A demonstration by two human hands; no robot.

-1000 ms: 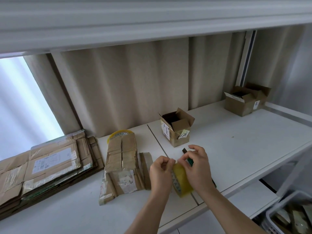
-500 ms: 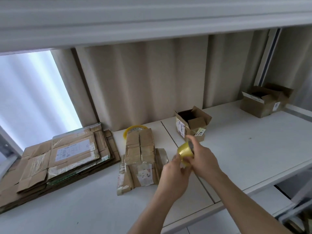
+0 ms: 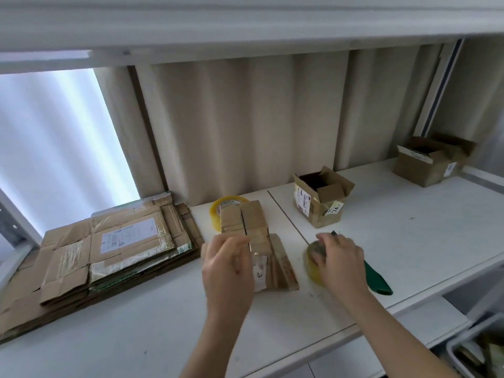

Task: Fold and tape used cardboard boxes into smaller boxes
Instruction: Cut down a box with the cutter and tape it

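White shelf top under beige curtains, right hand gripping a yellowish tape roll on the surface, left hand loosely curled over a small folded cardboard box, flattened cardboard stack left, open empty-looking box behind, another open box far right

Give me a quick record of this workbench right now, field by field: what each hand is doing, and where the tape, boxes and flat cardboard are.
left hand: reaching to the small folded cardboard pile, fingers loosely curled
right hand: on top of tape roll, setting it on the table
second tape roll: behind the pile
green-handled tool: right of the tape roll
open boxes: one mid-table, one far right
flattened cardboard stack: left
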